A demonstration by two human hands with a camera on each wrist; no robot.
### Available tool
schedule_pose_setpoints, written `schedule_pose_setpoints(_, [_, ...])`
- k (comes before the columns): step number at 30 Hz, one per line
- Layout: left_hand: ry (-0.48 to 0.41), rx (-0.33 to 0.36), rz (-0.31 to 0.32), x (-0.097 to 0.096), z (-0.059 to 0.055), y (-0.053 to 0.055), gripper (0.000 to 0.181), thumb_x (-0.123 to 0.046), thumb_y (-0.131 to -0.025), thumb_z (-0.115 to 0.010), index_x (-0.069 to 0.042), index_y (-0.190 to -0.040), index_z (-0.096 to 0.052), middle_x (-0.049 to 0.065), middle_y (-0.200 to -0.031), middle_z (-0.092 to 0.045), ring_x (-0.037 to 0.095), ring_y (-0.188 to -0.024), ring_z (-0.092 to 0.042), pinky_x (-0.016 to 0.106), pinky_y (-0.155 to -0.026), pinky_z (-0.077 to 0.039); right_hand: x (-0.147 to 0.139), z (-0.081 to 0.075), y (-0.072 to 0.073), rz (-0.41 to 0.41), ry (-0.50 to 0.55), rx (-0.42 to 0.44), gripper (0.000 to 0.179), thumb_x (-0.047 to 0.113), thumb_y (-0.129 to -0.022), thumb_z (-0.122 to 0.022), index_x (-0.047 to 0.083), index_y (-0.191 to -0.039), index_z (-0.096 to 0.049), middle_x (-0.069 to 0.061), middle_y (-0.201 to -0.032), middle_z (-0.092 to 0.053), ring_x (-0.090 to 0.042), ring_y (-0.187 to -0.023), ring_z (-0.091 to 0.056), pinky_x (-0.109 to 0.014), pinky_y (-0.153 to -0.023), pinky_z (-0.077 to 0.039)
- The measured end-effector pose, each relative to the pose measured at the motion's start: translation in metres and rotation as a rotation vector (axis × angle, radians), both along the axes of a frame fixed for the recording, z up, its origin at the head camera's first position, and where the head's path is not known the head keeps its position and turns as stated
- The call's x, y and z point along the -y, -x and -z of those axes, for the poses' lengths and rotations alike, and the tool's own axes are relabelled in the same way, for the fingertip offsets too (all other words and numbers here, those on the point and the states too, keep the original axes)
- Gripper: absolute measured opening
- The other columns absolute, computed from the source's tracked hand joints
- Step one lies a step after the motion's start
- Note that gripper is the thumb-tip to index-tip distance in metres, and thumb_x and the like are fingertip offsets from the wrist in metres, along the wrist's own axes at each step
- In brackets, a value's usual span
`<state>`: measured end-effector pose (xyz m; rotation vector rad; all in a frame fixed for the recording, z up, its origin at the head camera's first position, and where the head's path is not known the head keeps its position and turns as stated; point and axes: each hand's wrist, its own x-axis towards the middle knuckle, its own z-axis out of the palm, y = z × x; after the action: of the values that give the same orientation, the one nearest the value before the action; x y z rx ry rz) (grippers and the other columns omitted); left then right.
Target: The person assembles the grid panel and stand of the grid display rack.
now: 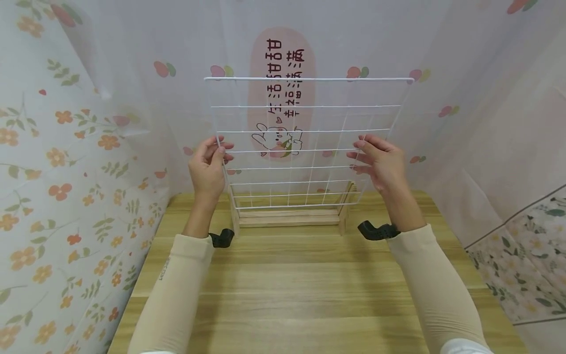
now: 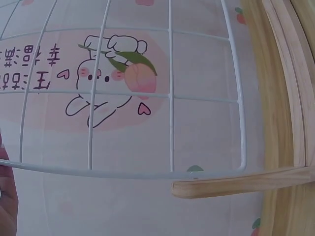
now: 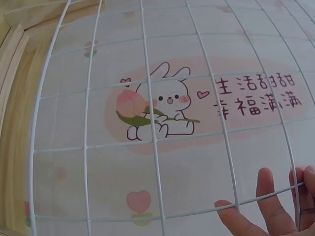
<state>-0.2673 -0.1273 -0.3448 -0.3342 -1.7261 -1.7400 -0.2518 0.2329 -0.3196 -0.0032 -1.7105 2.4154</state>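
A white wire grid panel (image 1: 309, 79) stands tilted between my hands, its lower edge close over a light wooden stand (image 1: 289, 220). My left hand (image 1: 209, 164) pinches the panel's left side wire between thumb and fingers. On the other side my right hand (image 1: 383, 164) holds the right side wire, with its fingers spread along the panel. The left wrist view shows the panel's lower corner overlapping a wooden arm (image 2: 221, 187) of the stand. In the right wrist view, fingertips (image 3: 266, 179) show at the grid wires (image 3: 154, 141), low on the right.
The stand rests on a wood-grain table (image 1: 287, 285) near its back edge. Behind it hangs a pale curtain (image 1: 177, 108) printed with a rabbit, fruit shapes and lettering. Flowered cloth (image 1: 66, 196) closes off the left side. Black mounts (image 1: 376, 231) jut from both wrists.
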Motion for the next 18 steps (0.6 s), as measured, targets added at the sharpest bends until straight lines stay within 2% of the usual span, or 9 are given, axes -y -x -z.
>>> schedule_pose_setpoints(6, [0.005,0.004,-0.021,0.002,0.002,0.000,0.017,0.003,-0.095,-0.055,0.011,-0.109,-0.061,0.026,-0.092,-0.070,0.011,-0.064,-0.065,0.020,-0.051,-0.054,0.005,-0.005,-0.002,0.023,-0.046,-0.022,0.021,0.011,-0.085,-0.075,0.001,-0.102,-0.069,-0.009,-0.095,-0.071,-0.024,-0.080,-0.073,-0.029,-0.044,-0.054])
schedule_pose_setpoints(9, [-0.012,0.035,-0.013,0.001,0.001,-0.001,0.016,0.004,-0.095,-0.055,0.011,-0.108,-0.059,0.024,-0.090,-0.070,0.014,-0.064,-0.066,0.023,-0.049,-0.055,0.005,-0.008,-0.003,0.018,-0.058,-0.029,0.023,0.011,-0.084,-0.075,0.001,-0.105,-0.070,-0.010,-0.093,-0.070,-0.023,-0.081,-0.072,-0.029,-0.044,-0.054])
schedule_pose_setpoints(14, [-0.026,0.103,-0.010,0.000,-0.003,-0.002,0.014,-0.001,-0.097,-0.054,0.006,-0.107,-0.059,0.016,-0.090,-0.072,0.016,-0.067,-0.067,0.026,-0.047,-0.055,0.002,-0.011,-0.004,-0.003,-0.096,-0.015,0.027,0.012,-0.084,-0.076,0.002,-0.109,-0.070,-0.010,-0.097,-0.070,-0.025,-0.087,-0.070,-0.032,-0.050,-0.057])
schedule_pose_setpoints(16, [-0.020,0.108,-0.020,0.000,-0.005,-0.003,0.013,-0.002,-0.097,-0.054,0.005,-0.107,-0.059,0.015,-0.090,-0.072,0.017,-0.068,-0.067,0.025,-0.047,-0.055,0.001,-0.013,-0.005,-0.020,-0.125,-0.017,0.028,0.012,-0.085,-0.075,0.002,-0.111,-0.069,-0.010,-0.100,-0.071,-0.025,-0.091,-0.070,-0.033,-0.056,-0.059])
schedule_pose_setpoints(18, [-0.009,0.096,-0.034,0.001,-0.007,-0.003,0.013,-0.001,-0.097,-0.055,0.006,-0.107,-0.059,0.017,-0.090,-0.072,0.016,-0.067,-0.067,0.024,-0.054,-0.056,0.000,-0.015,-0.005,-0.037,-0.186,-0.024,0.028,0.013,-0.088,-0.072,0.004,-0.114,-0.069,-0.007,-0.103,-0.071,-0.023,-0.093,-0.070,-0.033,-0.062,-0.060])
